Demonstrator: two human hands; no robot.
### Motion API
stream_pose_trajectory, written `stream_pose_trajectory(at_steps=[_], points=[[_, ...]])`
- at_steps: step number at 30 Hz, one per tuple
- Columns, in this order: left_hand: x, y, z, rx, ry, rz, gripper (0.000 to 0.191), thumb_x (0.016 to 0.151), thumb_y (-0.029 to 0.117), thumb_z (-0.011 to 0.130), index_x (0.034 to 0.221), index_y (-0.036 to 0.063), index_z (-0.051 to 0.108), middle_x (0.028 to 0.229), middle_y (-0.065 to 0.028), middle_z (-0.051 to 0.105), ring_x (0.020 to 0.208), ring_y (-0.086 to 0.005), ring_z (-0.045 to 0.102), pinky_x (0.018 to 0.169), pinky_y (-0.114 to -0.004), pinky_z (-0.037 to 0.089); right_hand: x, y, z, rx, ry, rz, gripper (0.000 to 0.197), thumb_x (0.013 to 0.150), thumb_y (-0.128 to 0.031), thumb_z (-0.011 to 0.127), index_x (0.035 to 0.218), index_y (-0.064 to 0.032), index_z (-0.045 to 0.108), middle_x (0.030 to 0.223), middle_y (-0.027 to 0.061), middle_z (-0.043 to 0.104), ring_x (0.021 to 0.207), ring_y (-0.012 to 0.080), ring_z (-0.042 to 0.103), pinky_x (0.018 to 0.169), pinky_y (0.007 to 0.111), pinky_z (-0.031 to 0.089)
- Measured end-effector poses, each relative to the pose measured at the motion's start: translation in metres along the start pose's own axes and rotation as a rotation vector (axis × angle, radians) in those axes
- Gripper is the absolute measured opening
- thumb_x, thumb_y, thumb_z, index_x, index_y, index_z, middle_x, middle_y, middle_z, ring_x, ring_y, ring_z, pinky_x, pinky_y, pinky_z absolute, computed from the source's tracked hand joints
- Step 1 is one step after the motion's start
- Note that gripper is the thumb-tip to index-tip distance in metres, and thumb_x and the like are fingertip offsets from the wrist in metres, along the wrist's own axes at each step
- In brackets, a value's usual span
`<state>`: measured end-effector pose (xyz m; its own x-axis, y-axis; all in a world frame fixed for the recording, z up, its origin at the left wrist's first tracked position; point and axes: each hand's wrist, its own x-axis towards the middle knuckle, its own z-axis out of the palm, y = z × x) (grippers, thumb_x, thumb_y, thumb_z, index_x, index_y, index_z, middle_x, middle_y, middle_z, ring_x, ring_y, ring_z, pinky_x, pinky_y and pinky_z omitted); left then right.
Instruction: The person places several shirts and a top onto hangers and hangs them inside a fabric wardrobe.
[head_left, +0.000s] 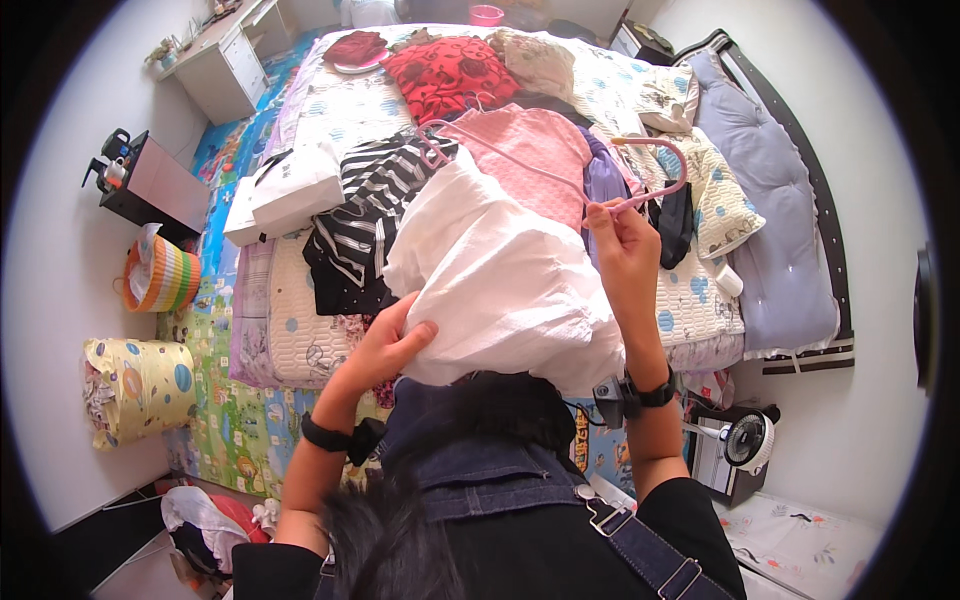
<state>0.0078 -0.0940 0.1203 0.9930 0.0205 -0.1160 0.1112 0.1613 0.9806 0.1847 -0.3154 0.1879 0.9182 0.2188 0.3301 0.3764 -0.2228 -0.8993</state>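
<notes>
A white cloth garment (502, 277) hangs between my two hands above the bed. My left hand (397, 337) grips its lower left edge, thumb on top. My right hand (622, 232) pinches a pink hanger (679, 172) just below its hook, which points up and to the right. The hanger's far end reaches the garment's upper left part; the rest of the garment drops below the hanger's bar. Behind lies a pink textured garment (525, 150) on the bed. Left of the white cloth is a black-and-white striped garment (367, 195).
On the bed (322, 277) are white paper bags (292, 187), a red patterned cushion (450, 75), a purple garment (604, 169) and a long grey cushion (772, 202). An orange striped basket (169, 274) and a yellow hamper (150, 386) stand at left; a small fan (746, 441) is at right.
</notes>
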Motion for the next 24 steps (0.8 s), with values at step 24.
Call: stream_pose_trajectory(at_steps=[24], points=[[0.03, -0.07, -0.016, -0.591, 0.266, -0.142, 0.053, 0.096, 0.028, 0.056, 0.139, 0.0015, 0.04, 0.132, -0.0091, 0.053, 0.116, -0.0182, 0.054, 0.097, -0.033, 0.045, -0.043, -0.059, 0.0, 0.122, -0.264, 0.018, 0.022, 0.095, -0.014, 0.059, 0.103, 0.0052, 0.067, 0.07, -0.005, 0.056, 0.057, -0.0015, 0.035, 0.049, 0.018, 0.024]])
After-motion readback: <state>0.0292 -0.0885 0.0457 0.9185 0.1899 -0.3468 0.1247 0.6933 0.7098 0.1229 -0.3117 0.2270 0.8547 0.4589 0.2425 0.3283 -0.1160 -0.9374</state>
